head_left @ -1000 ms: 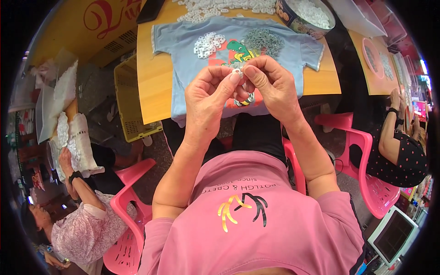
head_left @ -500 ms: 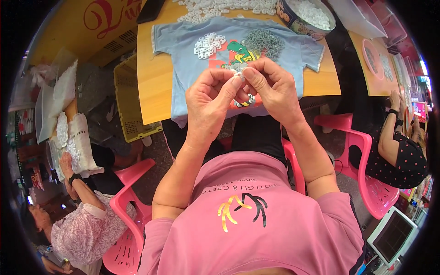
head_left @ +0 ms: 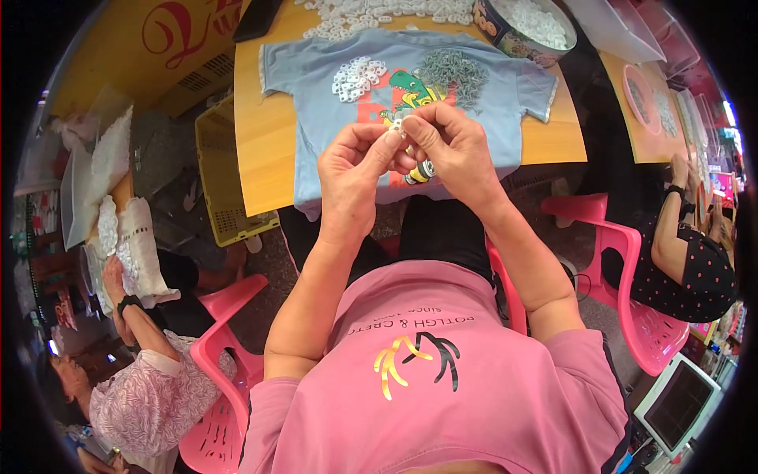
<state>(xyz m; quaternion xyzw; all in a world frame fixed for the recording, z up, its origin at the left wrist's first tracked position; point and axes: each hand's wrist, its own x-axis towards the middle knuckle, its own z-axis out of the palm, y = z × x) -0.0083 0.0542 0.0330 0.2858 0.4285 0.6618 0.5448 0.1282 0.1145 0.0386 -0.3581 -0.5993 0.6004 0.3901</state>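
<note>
Over the front of a blue T-shirt (head_left: 312, 130) spread on the table, both my hands meet fingertip to fingertip. My left hand (head_left: 350, 170) is closed, pinching a small white plastic piece (head_left: 397, 124) between thumb and forefinger. My right hand (head_left: 456, 154) is closed on the same piece from the other side; any smaller part between the fingers is hidden. Beyond my hands lie a pile of white pieces with holes (head_left: 359, 79) and a heap of small grey screw-like parts (head_left: 454, 75), both on the shirt beside its printed green dinosaur.
More white pieces (head_left: 347, 12) cover the table's far side, next to a round tin (head_left: 505, 35) of white parts. A dark phone-like object (head_left: 258, 17) lies at the far left corner. A yellow crate (head_left: 221, 174) stands left of the table. People work at both sides, near pink chairs (head_left: 624, 268).
My pinched fingers have shifted slightly left with the white piece, and my right fingers have turned a little around it. The piles look the same.
</note>
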